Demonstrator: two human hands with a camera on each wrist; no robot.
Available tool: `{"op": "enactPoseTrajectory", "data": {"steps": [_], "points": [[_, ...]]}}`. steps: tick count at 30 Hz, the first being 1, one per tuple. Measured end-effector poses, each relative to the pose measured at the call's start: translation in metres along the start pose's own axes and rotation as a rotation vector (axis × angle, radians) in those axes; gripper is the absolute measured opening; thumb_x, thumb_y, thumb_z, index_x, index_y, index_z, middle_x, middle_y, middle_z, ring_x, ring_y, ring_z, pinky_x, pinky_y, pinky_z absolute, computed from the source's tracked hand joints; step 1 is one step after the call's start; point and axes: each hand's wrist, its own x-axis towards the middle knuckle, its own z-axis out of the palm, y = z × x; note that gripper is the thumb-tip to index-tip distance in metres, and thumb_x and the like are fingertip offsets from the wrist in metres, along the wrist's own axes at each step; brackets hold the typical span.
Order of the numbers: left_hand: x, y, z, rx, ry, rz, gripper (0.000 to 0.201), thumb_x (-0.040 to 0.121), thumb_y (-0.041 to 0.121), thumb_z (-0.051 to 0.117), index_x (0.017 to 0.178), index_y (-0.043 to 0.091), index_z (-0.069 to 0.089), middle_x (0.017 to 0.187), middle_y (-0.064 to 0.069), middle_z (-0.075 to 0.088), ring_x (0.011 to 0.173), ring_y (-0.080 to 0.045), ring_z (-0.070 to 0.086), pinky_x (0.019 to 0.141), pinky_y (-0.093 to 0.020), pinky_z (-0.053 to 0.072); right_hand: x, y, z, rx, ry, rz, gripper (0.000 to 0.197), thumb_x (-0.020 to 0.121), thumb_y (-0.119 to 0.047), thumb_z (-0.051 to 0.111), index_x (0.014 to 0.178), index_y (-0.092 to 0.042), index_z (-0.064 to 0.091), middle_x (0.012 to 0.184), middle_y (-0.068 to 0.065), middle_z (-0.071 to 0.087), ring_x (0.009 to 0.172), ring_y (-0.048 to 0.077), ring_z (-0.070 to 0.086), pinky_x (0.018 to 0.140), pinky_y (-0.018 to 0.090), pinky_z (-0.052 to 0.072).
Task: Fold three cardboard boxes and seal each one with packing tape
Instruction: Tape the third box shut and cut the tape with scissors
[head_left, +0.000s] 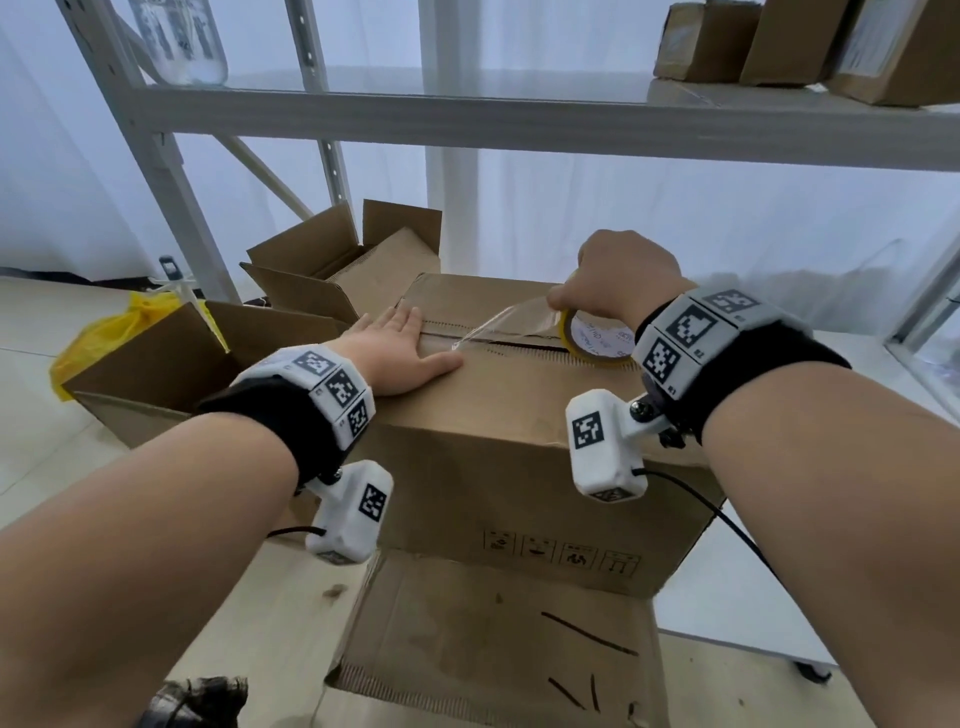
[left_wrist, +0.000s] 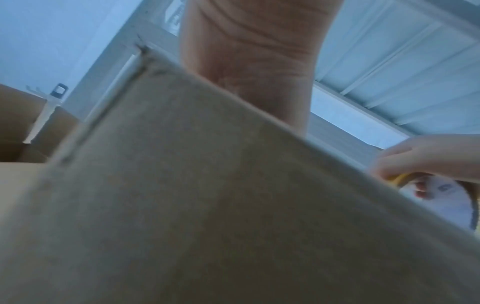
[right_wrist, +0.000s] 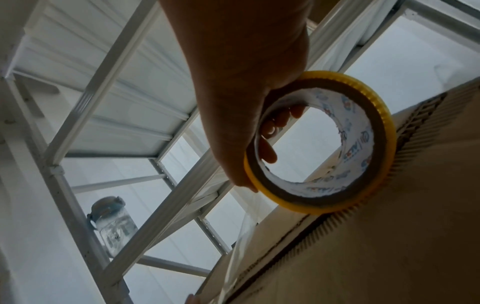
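The cardboard box (head_left: 498, 415) I'm sealing stands on the wooden table (head_left: 270, 613) right in front of me, on top of a flattened sheet of cardboard (head_left: 493, 649), its top flaps folded shut and meeting along a centre seam (head_left: 519, 345). My left hand (head_left: 402, 351) lies flat on the left end of that seam, fingers straight and together, pinning the start of the clear tape strip (head_left: 498, 325) under my thumb. My right hand (head_left: 618, 280) is curled around the roll of packing tape (head_left: 597, 340), fingers hooked through its printed core (right_wrist: 337, 164) and thumb over the yellow rim, with the roll resting on the seam toward the right. Between the two hands the strip hangs lifted off the cardboard, slightly twisted.

That loose span is where I think trouble could come from: if I lay it down while it is twisted, it may crease or stick to itself, and if the roll wanders off the line, the tape would land on one flap and leave the gap open. Should my left palm ease up too early, the anchored end could peel away.

Behind and to the left stand two open cardboard boxes (head_left: 332, 270), with a yellow plastic bag (head_left: 104, 332) beside them; a metal shelving rack (head_left: 467, 114) rises beyond, carrying a glass jar (head_left: 179, 41) and parcels (head_left: 810, 41).
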Motion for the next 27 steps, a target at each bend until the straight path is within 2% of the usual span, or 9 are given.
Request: {"op": "enactPoseTrajectory", "data": {"steps": [3,5,8,11,14,16,20,23,27], "points": [[0.002,0.016,0.000,0.013,0.009,-0.015,0.093,0.088,0.074,0.017,0.152,0.011,-0.008,0.160,-0.005,-0.011,0.147,-0.016,-0.009,0.119,-0.037,-0.007,0.000,0.005,0.001,-0.003,0.022,-0.008,0.029,0.079,-0.040,0.063,0.074,-0.013,0.055,0.072,0.000,0.056,0.068,0.017,0.053,0.051,0.025,0.033],[0.003,0.029,0.002,0.014,0.010,0.025,0.090,0.090,0.072,0.017,0.152,0.012,-0.007,0.160,-0.005,-0.012,0.147,-0.015,-0.010,0.118,-0.036,-0.008,-0.002,0.007,0.004,-0.007,0.039,-0.017,0.031,0.080,-0.043,0.061,0.080,-0.012,0.059,0.074,0.000,0.057,0.073,0.020,0.056,0.052,0.025,0.034],[0.003,0.058,0.005,-0.011,-0.007,0.101,0.085,0.093,0.068,0.018,0.152,0.013,-0.008,0.160,-0.004,-0.014,0.147,-0.015,-0.011,0.118,-0.035,-0.007,-0.003,0.008,0.006,0.004,0.050,-0.037,0.035,0.086,-0.045,0.049,0.084,-0.011,0.059,0.080,0.002,0.059,0.080,0.023,0.056,0.060,0.029,0.037],[0.004,0.076,0.006,-0.035,-0.023,0.126,0.085,0.093,0.068,0.020,0.152,0.013,-0.009,0.159,-0.003,-0.016,0.147,-0.014,-0.011,0.118,-0.034,-0.005,-0.003,0.005,0.005,0.082,0.035,-0.054,0.028,0.090,-0.037,0.040,0.090,-0.013,0.053,0.089,0.003,0.057,0.087,0.024,0.053,0.069,0.032,0.037],[0.004,0.075,0.007,-0.055,-0.029,0.115,0.086,0.092,0.069,0.019,0.152,0.014,-0.009,0.159,-0.002,-0.015,0.147,-0.014,-0.011,0.118,-0.033,-0.005,-0.002,0.003,0.003,0.109,0.055,-0.091,0.023,0.088,-0.036,0.048,0.098,-0.015,0.053,0.095,0.000,0.056,0.091,0.021,0.053,0.072,0.033,0.039],[0.003,0.073,0.008,-0.067,-0.020,0.114,0.086,0.092,0.070,0.019,0.152,0.015,-0.009,0.160,-0.002,-0.014,0.147,-0.014,-0.010,0.118,-0.033,-0.004,-0.002,0.002,0.001,0.108,0.069,-0.117,0.021,0.085,-0.035,0.053,0.096,-0.016,0.054,0.094,0.000,0.056,0.090,0.020,0.053,0.072,0.033,0.040],[0.001,0.073,0.009,-0.089,-0.006,0.117,0.087,0.092,0.069,0.020,0.153,0.014,-0.008,0.160,-0.002,-0.012,0.147,-0.013,-0.009,0.118,-0.032,-0.005,0.000,0.000,-0.002,-0.046,0.078,-0.171,0.018,0.084,-0.034,0.058,0.090,-0.018,0.052,0.088,-0.001,0.054,0.085,0.019,0.052,0.067,0.033,0.040],[0.000,0.072,0.008,-0.103,0.011,0.115,0.087,0.092,0.069,0.021,0.153,0.014,-0.008,0.160,-0.001,-0.012,0.147,-0.012,-0.008,0.117,-0.031,-0.004,0.001,0.005,-0.009,-0.087,0.041,-0.149,0.026,0.086,-0.041,0.059,0.090,-0.015,0.055,0.085,-0.001,0.056,0.084,0.021,0.054,0.067,0.034,0.042],[0.002,0.074,0.010,-0.098,0.013,0.133,0.088,0.091,0.070,0.022,0.153,0.015,-0.008,0.160,-0.001,-0.012,0.147,-0.012,-0.008,0.117,-0.031,-0.004,0.004,0.020,-0.010,-0.092,-0.033,-0.095,0.026,0.081,-0.036,0.064,0.089,-0.011,0.062,0.086,0.003,0.062,0.085,0.023,0.059,0.067,0.033,0.046]]}}
